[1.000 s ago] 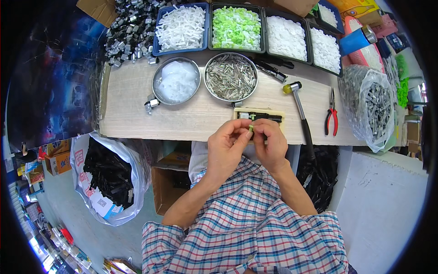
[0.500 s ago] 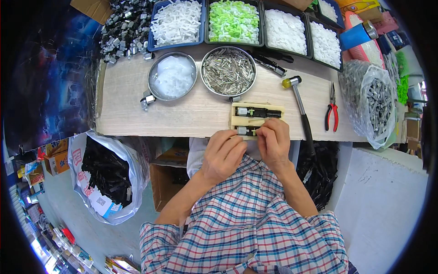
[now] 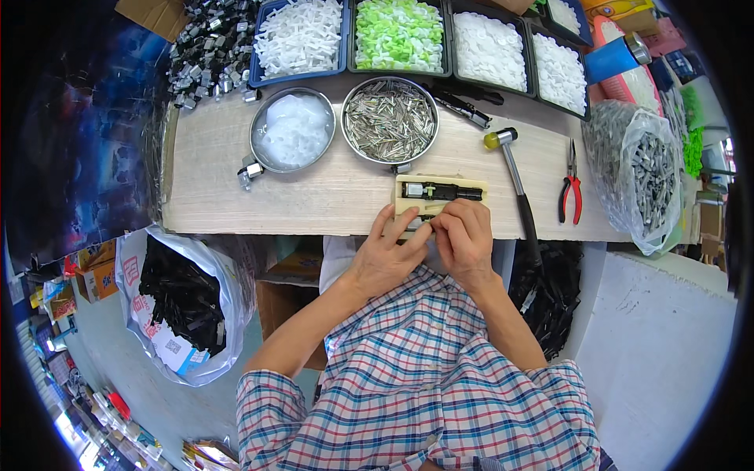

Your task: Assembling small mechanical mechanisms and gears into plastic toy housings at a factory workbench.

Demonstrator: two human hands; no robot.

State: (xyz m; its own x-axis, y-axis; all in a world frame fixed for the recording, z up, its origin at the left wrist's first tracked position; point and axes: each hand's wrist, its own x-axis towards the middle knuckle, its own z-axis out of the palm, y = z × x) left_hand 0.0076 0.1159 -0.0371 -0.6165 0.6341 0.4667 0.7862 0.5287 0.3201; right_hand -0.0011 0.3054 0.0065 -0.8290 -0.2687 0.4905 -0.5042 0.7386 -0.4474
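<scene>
Left hand (image 3: 390, 251) and right hand (image 3: 465, 239) are met at the near table edge, fingertips pinched together on a small part (image 3: 426, 218); exactly what is gripped cannot be told. The part is held against the wooden block (image 3: 404, 206), at its 6 o'clock side. Pan of metal pins (image 3: 389, 120) sits at 12 o'clock from the block, hammer (image 3: 514, 177) at 3 o'clock, pliers (image 3: 571, 188) beyond it.

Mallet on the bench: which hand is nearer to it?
Right. The right hand sits at the bench edge just left of the mallet handle; the left hand is farther left, beyond the right hand, by the wooden jig.
</scene>
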